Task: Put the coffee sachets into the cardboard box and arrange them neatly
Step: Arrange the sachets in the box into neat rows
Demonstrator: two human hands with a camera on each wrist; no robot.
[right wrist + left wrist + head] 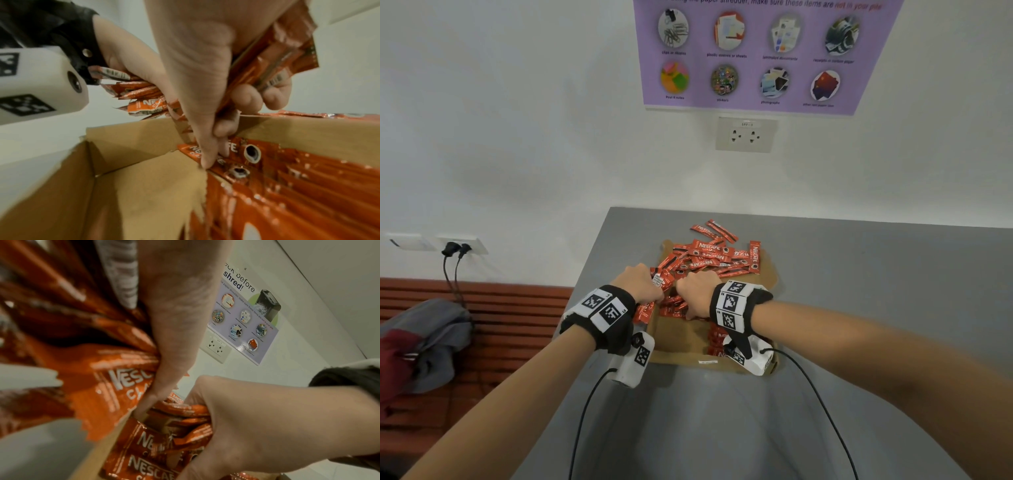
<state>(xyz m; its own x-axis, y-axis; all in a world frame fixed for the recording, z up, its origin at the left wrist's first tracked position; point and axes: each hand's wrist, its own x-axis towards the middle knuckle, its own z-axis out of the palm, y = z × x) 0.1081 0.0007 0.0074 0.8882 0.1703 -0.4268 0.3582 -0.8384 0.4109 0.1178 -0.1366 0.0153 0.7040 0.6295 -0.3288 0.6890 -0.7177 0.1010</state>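
Observation:
An open cardboard box (677, 342) lies on the grey table (876, 308). Red Nescafe coffee sachets (717, 256) are heaped loosely over its far side. My left hand (645, 282) grips a bundle of sachets (107, 378) over the box's left edge. Beside it, my right hand (697, 296) grips another bundle (279, 53) while its lower fingers reach down onto sachets lying inside the box (287, 191). The two hands almost touch. In the right wrist view the box floor (148, 194) is bare on the left. More sachets (717, 337) lie by the box's near right wall.
The table's left edge drops to a slatted wooden bench (517, 318) with a grey bag (431, 339). A purple poster (756, 54) and a wall socket (746, 134) are on the wall behind. Black cables (585, 411) trail from both wrist cameras over the near table.

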